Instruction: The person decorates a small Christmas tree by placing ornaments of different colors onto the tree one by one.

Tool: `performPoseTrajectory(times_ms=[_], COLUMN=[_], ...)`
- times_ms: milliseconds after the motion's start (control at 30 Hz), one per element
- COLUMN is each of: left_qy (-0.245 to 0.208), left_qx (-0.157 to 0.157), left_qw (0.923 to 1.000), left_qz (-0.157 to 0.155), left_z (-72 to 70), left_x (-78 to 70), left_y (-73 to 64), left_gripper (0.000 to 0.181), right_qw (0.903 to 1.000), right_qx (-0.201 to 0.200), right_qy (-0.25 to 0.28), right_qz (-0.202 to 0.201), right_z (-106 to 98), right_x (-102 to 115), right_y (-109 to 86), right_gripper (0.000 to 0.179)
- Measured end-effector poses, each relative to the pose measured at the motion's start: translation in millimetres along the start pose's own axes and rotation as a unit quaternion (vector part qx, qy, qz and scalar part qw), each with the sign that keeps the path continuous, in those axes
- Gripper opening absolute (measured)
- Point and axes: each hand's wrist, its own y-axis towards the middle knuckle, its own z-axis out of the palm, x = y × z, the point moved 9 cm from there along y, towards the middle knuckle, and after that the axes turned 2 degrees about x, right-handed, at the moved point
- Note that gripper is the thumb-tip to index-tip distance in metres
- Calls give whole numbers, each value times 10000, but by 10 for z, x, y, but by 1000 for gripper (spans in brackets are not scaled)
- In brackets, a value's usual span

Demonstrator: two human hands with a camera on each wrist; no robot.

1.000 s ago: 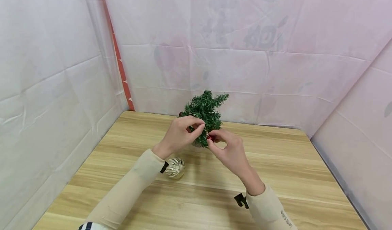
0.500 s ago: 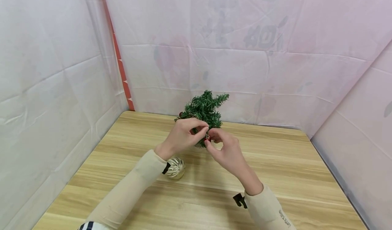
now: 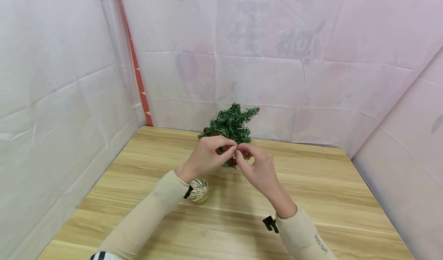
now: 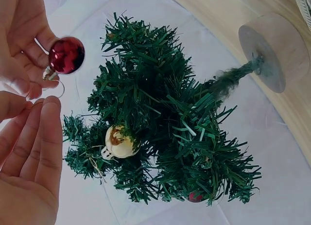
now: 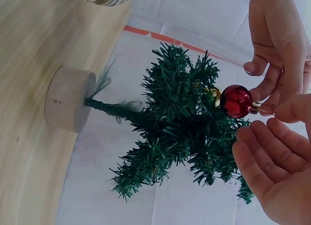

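A small red Christmas ball (image 5: 236,101) hangs by a thin gold string just under both hands' fingertips. My left hand (image 3: 209,154) pinches that string between thumb and index finger. Close against it, the thumb and index finger of my right hand (image 3: 257,167) pinch the string too. A loop of it shows beside the ball's cap in the left wrist view. Right behind the hands stands a little green Christmas tree (image 3: 232,120), partly hidden by them. On its branches are a shiny gold ball (image 4: 124,142) and another red ball (image 4: 195,196).
A larger ribbed gold ball (image 3: 199,191) sits on the wooden table (image 3: 221,233), near my left wrist. The tree has a round pale base (image 5: 68,99). White cloth walls (image 3: 263,79) close in the table at the back and sides.
My right fingers have shifted from the red ball up to its string, meeting the left fingertips. The ball now hangs lower, below them. The left hand has moved slightly right.
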Motion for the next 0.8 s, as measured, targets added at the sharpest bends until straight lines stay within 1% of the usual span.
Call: performPoseTrajectory(times_ms=[267,367,567,800], left_qy=[-10,1,-101,-36], left_qx=[-33,-40,24,110], left_qw=[10000,10000,9999,9998], left_qz=[25,19,-95,-179], left_z=[-1,-1,23,40], left_x=[-10,-5,56,73], left_y=[-5,-6,-33,-41], left_gripper=[12,12,13,13], right_qw=[9998,9997,9998,9992], right_qx=[-163,-188,-209,-399], right_qy=[0,-8,-57,-45], right_qz=[-144,-134,-9,-80], right_z=[-19,-25,-60,-124], right_x=[45,42,16,22], right_y=[17,29,52,63], right_gripper=[10,10,11,12])
